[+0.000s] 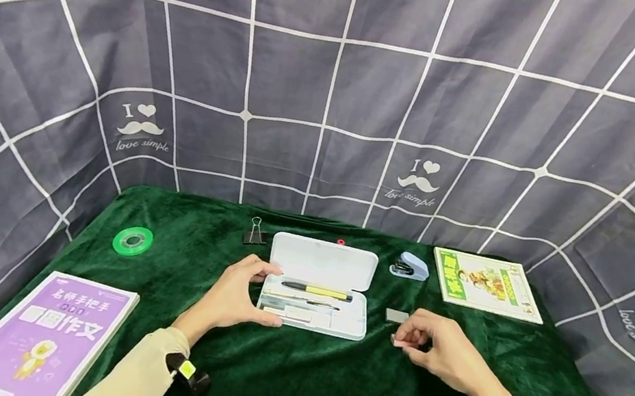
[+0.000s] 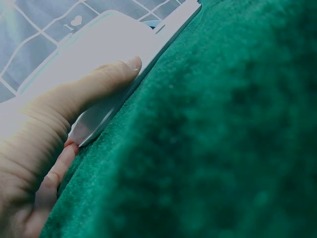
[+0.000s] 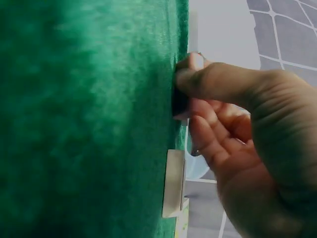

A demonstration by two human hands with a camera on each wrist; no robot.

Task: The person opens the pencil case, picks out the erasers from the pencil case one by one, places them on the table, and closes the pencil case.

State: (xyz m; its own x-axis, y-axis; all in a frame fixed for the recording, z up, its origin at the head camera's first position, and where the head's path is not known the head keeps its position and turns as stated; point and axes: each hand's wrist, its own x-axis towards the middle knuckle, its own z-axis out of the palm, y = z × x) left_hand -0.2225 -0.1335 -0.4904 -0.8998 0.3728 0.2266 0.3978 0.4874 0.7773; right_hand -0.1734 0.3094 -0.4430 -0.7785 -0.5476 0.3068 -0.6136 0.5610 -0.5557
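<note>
An open white pencil case (image 1: pixel 357 329) lies on the green cloth with its lid raised. My left hand (image 1: pixel 236 292) grips its left end, thumb on the front edge and fingers toward the back. Inside are a yellow and black pen (image 1: pixel 321 291), a slim pale pen (image 1: pixel 310 302) and white pieces (image 1: pixel 295 314) at the front. To the right of the case, my right hand (image 1: pixel 437 341) pinches a small dark and pinkish block (image 3: pixel 180 103) between thumb and fingers, low over the cloth. Another small pale block (image 1: pixel 396 316) lies just behind that hand.
Behind the case are a black binder clip (image 1: pixel 254 236), a small red ring (image 1: pixel 340 242) and a light blue stapler (image 1: pixel 410 266). A green tape roll (image 1: pixel 132 241) and a purple book (image 1: pixel 43 334) lie left; another book (image 1: pixel 487 285) lies back right. A grey checked curtain (image 1: pixel 293 76) hangs behind.
</note>
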